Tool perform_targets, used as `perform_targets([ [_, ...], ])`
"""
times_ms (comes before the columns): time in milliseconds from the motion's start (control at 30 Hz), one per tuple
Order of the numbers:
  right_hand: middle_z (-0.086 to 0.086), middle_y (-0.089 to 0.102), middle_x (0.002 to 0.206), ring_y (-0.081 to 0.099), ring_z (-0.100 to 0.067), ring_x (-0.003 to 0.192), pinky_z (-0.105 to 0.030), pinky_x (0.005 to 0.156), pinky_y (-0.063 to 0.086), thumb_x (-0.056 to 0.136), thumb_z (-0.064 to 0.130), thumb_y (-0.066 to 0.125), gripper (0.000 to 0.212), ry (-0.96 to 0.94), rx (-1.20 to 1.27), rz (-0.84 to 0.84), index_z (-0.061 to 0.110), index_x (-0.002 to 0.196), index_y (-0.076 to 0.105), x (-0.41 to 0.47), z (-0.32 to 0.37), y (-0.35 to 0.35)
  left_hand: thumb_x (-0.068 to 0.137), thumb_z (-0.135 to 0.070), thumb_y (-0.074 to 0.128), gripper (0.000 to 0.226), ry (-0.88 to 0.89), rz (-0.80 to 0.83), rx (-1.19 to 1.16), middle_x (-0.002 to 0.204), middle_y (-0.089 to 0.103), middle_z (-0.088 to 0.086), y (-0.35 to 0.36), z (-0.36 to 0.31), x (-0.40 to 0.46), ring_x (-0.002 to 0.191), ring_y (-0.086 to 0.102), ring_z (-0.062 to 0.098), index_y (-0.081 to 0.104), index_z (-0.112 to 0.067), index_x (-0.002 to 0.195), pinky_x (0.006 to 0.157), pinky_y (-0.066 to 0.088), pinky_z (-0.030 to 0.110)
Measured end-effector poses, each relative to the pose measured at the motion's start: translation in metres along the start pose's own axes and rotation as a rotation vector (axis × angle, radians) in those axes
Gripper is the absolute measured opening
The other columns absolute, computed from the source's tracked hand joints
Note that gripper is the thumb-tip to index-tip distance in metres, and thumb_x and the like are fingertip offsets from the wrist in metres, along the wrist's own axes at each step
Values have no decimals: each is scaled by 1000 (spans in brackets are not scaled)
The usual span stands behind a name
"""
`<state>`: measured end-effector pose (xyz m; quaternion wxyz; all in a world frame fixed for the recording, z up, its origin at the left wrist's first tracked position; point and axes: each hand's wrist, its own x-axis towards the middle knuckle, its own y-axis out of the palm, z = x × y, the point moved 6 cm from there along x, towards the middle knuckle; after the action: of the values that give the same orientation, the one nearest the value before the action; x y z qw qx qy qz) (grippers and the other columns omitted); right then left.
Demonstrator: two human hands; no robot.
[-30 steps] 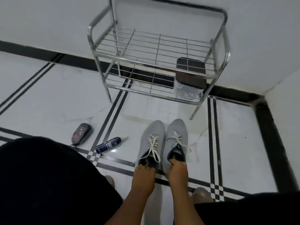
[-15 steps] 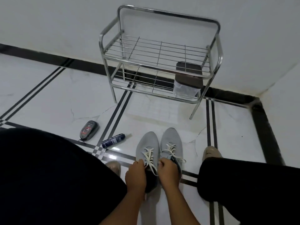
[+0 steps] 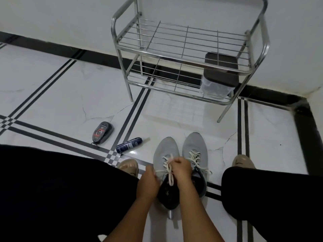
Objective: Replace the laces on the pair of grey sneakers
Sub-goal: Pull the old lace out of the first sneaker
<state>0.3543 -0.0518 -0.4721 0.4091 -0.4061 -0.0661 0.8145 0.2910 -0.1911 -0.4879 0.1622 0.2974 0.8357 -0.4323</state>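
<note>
Left hand: curled at the near-side grey knit sneaker, appears to pinch a cream flat lace end, likely to loosen it.
Right hand: clenched on the lace knot.
Second grey sneaker: just beyond right hand, laced, on white tiled floor.

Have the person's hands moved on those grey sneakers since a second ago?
Yes. Both the left hand and right hand have shifted from the heel openings toward the toes, onto the left sneaker's white lace.

Dim, cool light; glare on glossy floor; wide-angle bending at edges; slightly soft.
</note>
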Motion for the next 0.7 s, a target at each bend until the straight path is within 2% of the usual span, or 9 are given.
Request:
perform_targets([
  [67, -2, 64, 74, 58, -21, 74, -36, 72, 50, 87, 11, 64, 8, 107, 382, -145, 13, 84, 71, 8, -5, -22, 81, -7, 56, 14, -196, -71, -368, 94, 67, 21, -10, 18, 4, 86, 66, 35, 45, -12, 88, 79, 56, 43],
  [167, -4, 65, 77, 58, -16, 68, -28, 64, 53, 87, 16, 69, 3, 100, 624, -298, 17, 85, 68, 15, 5, -58, 86, 8, 54, 17, -426, -275, -785, 109, 61, 36, -29, 37, 8, 101, 62, 45, 51, -3, 74, 82, 52, 40],
  [200, -4, 65, 76, 58, -14, 65, -26, 62, 53, 88, 17, 69, 2, 92, 688, -313, 16, 87, 67, 18, 7, -66, 89, 5, 52, 8, -448, -355, -801, 114, 59, 35, -36, 38, 10, 106, 60, 45, 55, 3, 82, 84, 51, 41],
  [267, -4, 66, 76, 62, -15, 67, -27, 64, 53, 90, 21, 66, 8, 59, 709, -300, 14, 92, 66, 20, 12, -73, 94, -4, 51, 27, -451, -465, -626, 123, 55, 30, -49, 27, 8, 113, 55, 43, 51, 11, 116, 91, 46, 43],
  [367, -1, 62, 84, 57, -21, 78, -29, 67, 44, 94, 25, 54, 15, -20, 88, -285, 14, 93, 63, 13, 11, -78, 93, -7, 52, 32, -185, -534, -254, 120, 57, 18, -55, -5, 3, 109, 56, 36, 51, -4, 125, 89, 48, 43],
  [433, -3, 59, 83, 52, -23, 76, -28, 62, 39, 92, 15, 47, 19, -81, -317, -134, 13, 83, 63, 4, 6, -65, 91, -12, 52, 25, 48, -388, 27, 110, 61, 8, -35, -24, 3, 101, 58, 27, 60, -15, 114, 83, 51, 41],
  [500, -6, 63, 78, 59, -26, 77, -31, 66, 49, 83, 11, 49, 19, -91, -456, 80, 14, 73, 64, -4, -7, -44, 91, -15, 49, 22, 166, -215, 191, 107, 60, 1, -9, -31, 0, 100, 56, 23, 63, -23, 106, 80, 49, 37],
  [567, -4, 66, 83, 62, -26, 83, -30, 73, 49, 80, 12, 50, 17, -79, -525, 158, 20, 71, 62, -11, -19, -32, 93, -18, 46, 21, 199, -104, 215, 106, 61, -1, 6, -32, -3, 100, 56, 23, 62, -26, 104, 80, 48, 37],
  [700, -5, 55, 76, 52, -24, 74, -25, 62, 40, 85, 10, 47, 25, -53, -586, 31, 19, 62, 47, -20, -26, -45, 95, -28, 49, 9, 222, -69, 188, 101, 61, -2, 13, -32, -5, 92, 58, 21, 56, -23, 98, 76, 47, 35],
])
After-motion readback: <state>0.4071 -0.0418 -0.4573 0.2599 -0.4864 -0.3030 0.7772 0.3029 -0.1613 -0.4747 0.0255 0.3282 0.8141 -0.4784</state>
